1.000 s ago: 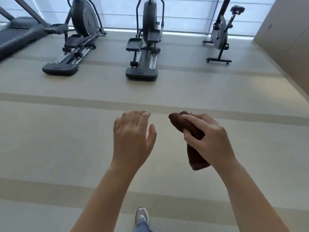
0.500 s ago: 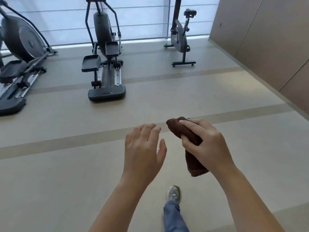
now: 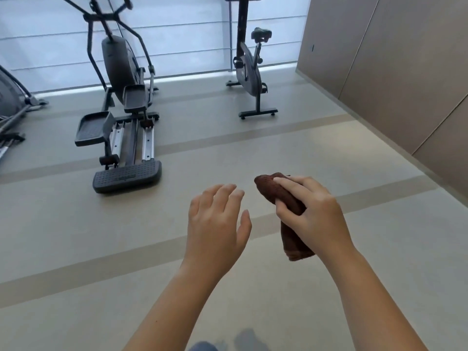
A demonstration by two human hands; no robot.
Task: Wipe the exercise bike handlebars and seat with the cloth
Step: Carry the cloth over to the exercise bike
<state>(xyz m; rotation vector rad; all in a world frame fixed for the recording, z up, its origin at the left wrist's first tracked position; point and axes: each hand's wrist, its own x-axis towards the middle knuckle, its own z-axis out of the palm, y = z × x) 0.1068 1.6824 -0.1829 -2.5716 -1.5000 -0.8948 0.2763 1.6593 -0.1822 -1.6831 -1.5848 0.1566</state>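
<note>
Gym floor (image 3: 76, 236), beige with paler stripes; window blinds behind, panelled wall to the right, an elliptical trainer (image 3: 124, 117) off to the left. Right hand (image 3: 314, 216): fingers (image 3: 286, 183) wrapped round a rolled brown cloth (image 3: 273, 192); left hand (image 3: 215, 224): fingers spread wide, holding nothing, just beside the cloth. Exercise bike (image 3: 249, 72) stands well beyond the fingertips, seat (image 3: 262, 34) visible, handlebars cut off at the top edge; likely best to close in first, then unroll the cloth to wipe with a broad face.
</note>
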